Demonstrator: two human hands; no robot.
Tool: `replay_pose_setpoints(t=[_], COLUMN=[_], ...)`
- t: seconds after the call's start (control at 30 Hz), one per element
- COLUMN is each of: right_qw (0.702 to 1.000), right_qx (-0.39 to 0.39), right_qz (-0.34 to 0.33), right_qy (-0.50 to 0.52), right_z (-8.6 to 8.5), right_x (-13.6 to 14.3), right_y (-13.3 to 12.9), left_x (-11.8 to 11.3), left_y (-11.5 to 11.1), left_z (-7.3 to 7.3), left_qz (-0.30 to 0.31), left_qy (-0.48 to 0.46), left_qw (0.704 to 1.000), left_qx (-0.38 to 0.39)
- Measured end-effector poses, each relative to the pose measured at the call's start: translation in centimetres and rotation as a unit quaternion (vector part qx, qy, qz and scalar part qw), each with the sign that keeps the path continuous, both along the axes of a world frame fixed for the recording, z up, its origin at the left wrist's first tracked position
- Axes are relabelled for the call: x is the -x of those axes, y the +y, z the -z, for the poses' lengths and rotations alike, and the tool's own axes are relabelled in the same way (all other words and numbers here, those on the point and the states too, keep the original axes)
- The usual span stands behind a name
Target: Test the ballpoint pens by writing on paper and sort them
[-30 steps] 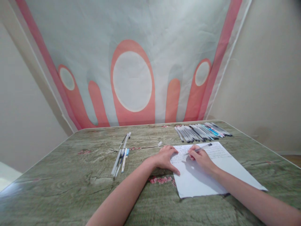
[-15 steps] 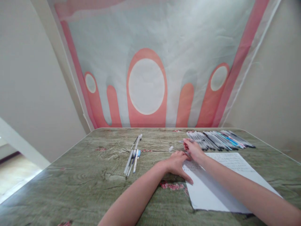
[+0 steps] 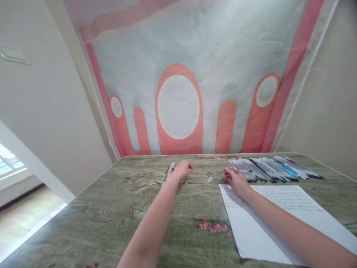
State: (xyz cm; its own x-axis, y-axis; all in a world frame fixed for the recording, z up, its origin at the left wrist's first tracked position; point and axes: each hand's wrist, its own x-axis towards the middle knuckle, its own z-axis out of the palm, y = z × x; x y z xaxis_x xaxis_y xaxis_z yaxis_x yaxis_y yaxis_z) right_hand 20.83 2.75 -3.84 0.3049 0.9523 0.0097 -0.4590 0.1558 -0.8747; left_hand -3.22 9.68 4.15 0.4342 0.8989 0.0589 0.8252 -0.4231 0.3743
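My right hand [image 3: 236,181] is closed on a slim pen [image 3: 245,171], held nearly level above the top left corner of a sheet of paper [image 3: 259,230]. Rows of handwriting cover the upper part of the sheet. Over the far side of the table, my left hand [image 3: 182,170] is off the paper, its fingers curled together; what they hold, if anything, is hidden. Beside and partly behind that hand and forearm lie a few pens [image 3: 170,171]. A small white piece [image 3: 210,179], its kind unclear, lies between my two hands.
A long row of pens [image 3: 264,169], mostly clear-barrelled with some blue and pink ones, lies side by side beyond the paper. The wood-patterned table [image 3: 111,223] has printed pink flowers. A pink and grey wall hanging [image 3: 178,108] rises behind its far edge.
My left hand has left the paper and moved left, now covering part of the pens there. My right hand still holds its pen. The view has shifted slightly.
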Motion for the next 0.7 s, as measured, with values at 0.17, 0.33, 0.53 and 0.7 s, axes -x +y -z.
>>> replay_pose_setpoints(t=[0.17, 0.33, 0.53, 0.7], right_qw=[1.000, 1.000, 1.000, 1.000], right_qx=[-0.008, -0.012, -0.016, -0.014], right_qz=[-0.015, -0.022, -0.020, -0.019], right_qy=[0.003, -0.008, -0.015, -0.016], right_z=[0.0, -0.2, -0.6, -0.7], right_x=[0.1, 0.1, 0.3, 0.4], right_y=[-0.1, -0.2, -0.4, -0.4], left_x=[3.0, 3.2, 3.1, 0.6], left_y=[2.2, 3.1, 3.8, 2.5], left_z=[0.8, 2.0, 2.7, 2.8], left_qz=[-0.062, -0.073, -0.091, -0.093], left_qy=[0.039, 0.042, 0.009, -0.094], left_qw=[0.997, 0.996, 0.996, 0.991], left_qx=[-0.005, -0.003, 0.008, -0.010])
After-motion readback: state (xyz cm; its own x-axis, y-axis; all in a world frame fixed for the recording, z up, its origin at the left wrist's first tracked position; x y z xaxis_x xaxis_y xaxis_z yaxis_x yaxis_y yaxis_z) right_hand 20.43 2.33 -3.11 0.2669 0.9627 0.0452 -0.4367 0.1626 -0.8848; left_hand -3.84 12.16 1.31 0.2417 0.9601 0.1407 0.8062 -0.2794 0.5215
